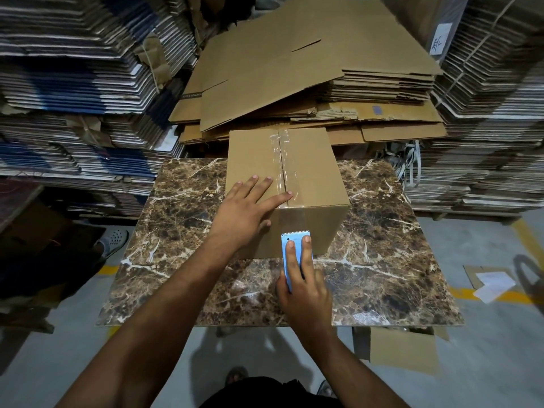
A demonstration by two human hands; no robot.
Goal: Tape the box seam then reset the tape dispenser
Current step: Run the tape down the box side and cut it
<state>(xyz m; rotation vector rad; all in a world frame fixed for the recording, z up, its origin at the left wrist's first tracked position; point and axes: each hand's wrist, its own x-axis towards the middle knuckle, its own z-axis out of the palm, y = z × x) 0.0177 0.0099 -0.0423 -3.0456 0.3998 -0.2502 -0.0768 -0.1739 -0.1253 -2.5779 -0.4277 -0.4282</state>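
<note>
A brown cardboard box (312, 169) stands on a marble-patterned table (182, 231). Clear tape (281, 160) runs along its top seam and down over the near edge onto the front face. My left hand (247, 210) lies flat on the box top at the near left, fingers spread, index finger touching the tape. My right hand (304, 287) holds a light blue tape dispenser (294, 245) against the box's front face, its toothed blade at the top.
Tall stacks of flattened cartons (73, 83) rise on the left, behind (309, 78) and on the right (485, 128). A loose cardboard piece (403, 348) lies under the table's near right corner. Paper (494, 284) lies on the grey floor at right.
</note>
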